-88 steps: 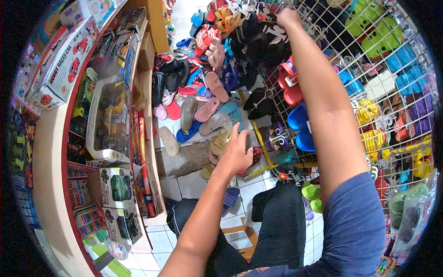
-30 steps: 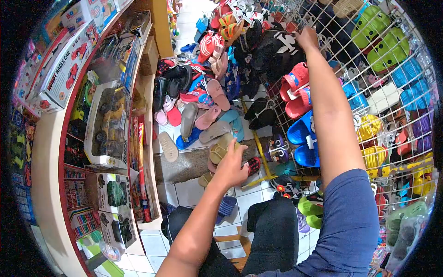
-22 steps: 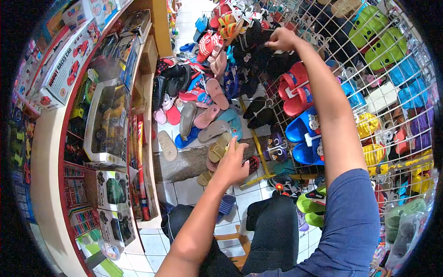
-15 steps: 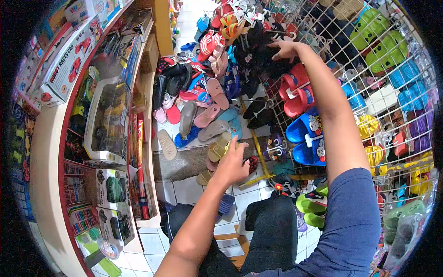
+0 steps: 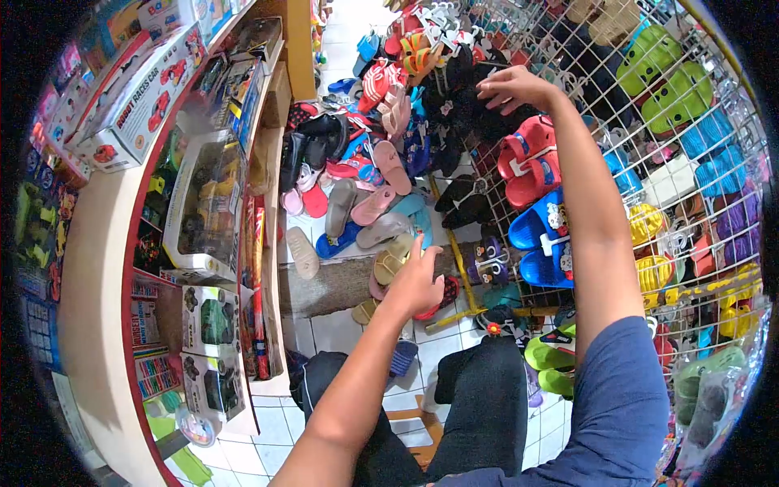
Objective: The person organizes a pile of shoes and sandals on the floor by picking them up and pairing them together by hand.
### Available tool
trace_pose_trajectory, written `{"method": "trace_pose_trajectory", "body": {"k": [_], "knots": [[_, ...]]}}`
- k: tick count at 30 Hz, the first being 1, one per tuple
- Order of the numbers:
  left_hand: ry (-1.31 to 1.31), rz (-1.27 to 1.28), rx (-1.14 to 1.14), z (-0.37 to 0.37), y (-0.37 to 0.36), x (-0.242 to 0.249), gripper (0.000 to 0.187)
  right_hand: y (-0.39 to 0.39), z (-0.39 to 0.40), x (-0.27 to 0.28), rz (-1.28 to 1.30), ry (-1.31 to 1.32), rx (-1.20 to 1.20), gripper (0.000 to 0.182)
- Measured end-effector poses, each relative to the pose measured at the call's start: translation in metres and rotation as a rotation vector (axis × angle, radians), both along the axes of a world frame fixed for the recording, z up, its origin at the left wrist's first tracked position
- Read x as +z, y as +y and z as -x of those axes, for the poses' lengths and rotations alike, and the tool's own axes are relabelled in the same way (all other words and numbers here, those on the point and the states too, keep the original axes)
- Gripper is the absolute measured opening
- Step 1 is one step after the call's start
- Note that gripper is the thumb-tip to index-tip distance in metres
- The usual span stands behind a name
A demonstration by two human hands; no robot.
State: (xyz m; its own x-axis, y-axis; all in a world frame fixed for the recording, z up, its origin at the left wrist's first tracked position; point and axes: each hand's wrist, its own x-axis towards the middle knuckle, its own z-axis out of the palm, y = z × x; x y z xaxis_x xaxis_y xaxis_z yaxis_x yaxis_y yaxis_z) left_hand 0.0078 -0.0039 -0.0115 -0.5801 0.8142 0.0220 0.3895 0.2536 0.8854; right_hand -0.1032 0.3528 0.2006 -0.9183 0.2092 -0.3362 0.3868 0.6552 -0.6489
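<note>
My left hand (image 5: pixel 418 280) hangs over the loose footwear on the floor, index finger and thumb apart, with nothing in it. Beneath its fingers lie tan sandals (image 5: pixel 391 258), and a red slipper with dark dots (image 5: pixel 445 294) shows beside it. Higher up, my right hand (image 5: pixel 517 88) reaches to the black sandals (image 5: pixel 471 101) hung on the wire rack, its fingers stretched out and holding nothing. Below that wrist hang red clogs (image 5: pixel 529 162) and blue clogs (image 5: pixel 545 239) on white hangers.
To the right stands a wire grid rack (image 5: pixel 649 122) with green slippers (image 5: pixel 677 97) and yellow clogs (image 5: pixel 647 223). Shelves with toy boxes (image 5: pixel 146 97) line the left. Loose slippers (image 5: pixel 375 207) pile up ahead, and a yellow bar (image 5: pixel 461 268) runs along the rack's foot.
My right hand has lifted slightly, its fingers less spread. My left hand stays nearly in place over the tan sandals. The whole view has shifted a little.
</note>
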Motion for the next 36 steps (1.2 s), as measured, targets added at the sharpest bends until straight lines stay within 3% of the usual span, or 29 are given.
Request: {"method": "trace_pose_trajectory", "body": {"k": [5,9,11,12,15,17,21,28,30,34,36], "knots": [[0.014,-0.016,0.012,0.004,-0.004,-0.006,0.050,-0.036,-0.017,0.038,0.045,0.138,0.006,0.053],[0.084,-0.029,0.029,0.013,-0.012,0.001,0.052,-0.083,-0.034,0.056,-0.028,0.388,-0.040,0.042],[0.127,-0.075,0.056,0.015,-0.014,-0.005,0.052,-0.126,-0.053,0.052,-0.010,0.797,-0.173,0.035],[0.131,-0.072,0.054,0.017,-0.014,-0.007,0.052,-0.152,-0.065,0.045,0.128,0.873,-0.228,0.031],[-0.003,-0.042,0.040,0.022,-0.019,-0.002,0.053,-0.225,-0.114,0.002,0.277,0.776,-0.198,0.027],[0.071,-0.028,0.065,0.022,-0.024,0.004,0.053,-0.254,-0.144,-0.046,0.197,0.633,-0.135,0.026],[0.187,-0.028,0.012,0.024,-0.034,0.008,0.054,-0.279,-0.191,-0.143,0.253,0.382,-0.234,0.021],[0.191,0.056,-0.023,0.020,-0.041,-0.009,0.057,-0.280,-0.214,-0.191,0.367,0.340,-0.344,0.018],[0.026,0.149,-0.020,0.022,-0.035,-0.014,0.057,-0.268,-0.201,-0.219,0.404,0.267,-0.301,0.021],[-0.048,0.110,0.179,0.016,-0.012,-0.097,0.046,-0.249,-0.180,-0.289,0.112,0.286,-0.255,0.031],[-0.335,0.277,0.140,0.006,-0.008,-0.129,0.035,-0.249,-0.176,-0.294,0.068,0.162,-0.209,0.034]]}}
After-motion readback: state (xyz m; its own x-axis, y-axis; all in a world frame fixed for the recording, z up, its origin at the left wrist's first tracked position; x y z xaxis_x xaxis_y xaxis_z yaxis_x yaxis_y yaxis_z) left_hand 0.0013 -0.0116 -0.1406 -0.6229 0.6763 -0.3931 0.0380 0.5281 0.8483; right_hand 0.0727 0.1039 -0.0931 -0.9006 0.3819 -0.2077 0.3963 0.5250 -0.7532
